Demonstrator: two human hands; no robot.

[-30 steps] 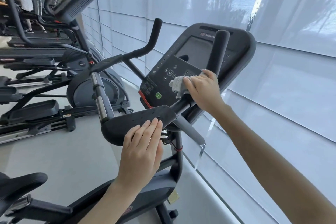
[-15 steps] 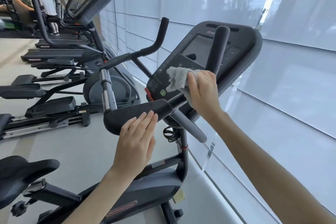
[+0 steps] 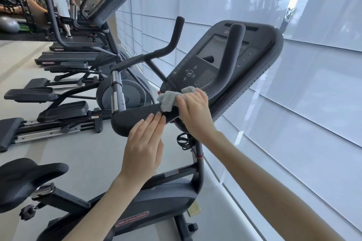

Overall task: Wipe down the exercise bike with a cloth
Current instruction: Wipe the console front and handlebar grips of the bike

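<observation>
A dark exercise bike stands before me, its console (image 3: 215, 58) tilted toward me and its black saddle (image 3: 25, 178) at the lower left. My right hand (image 3: 194, 111) presses a grey cloth (image 3: 169, 99) against the console's bottom edge, where the black handlebar pad (image 3: 137, 118) joins it. The cloth is bunched under my fingers and sticks out to the left. My left hand (image 3: 144, 148) rests with straight fingers on the near edge of the handlebar pad. The upright right handlebar grip (image 3: 233, 55) rises in front of the screen.
A row of elliptical trainers (image 3: 82, 92) and treadmills runs along the left, back toward a person (image 3: 61, 13) in a white top. A wall of white window blinds (image 3: 303, 94) fills the right side. Pale floor (image 3: 84, 152) lies between the machines.
My right hand has dragged the cloth down from the console's keypad to its bottom edge by the handlebar pad. My left hand stays on the pad. My view has swung to the right.
</observation>
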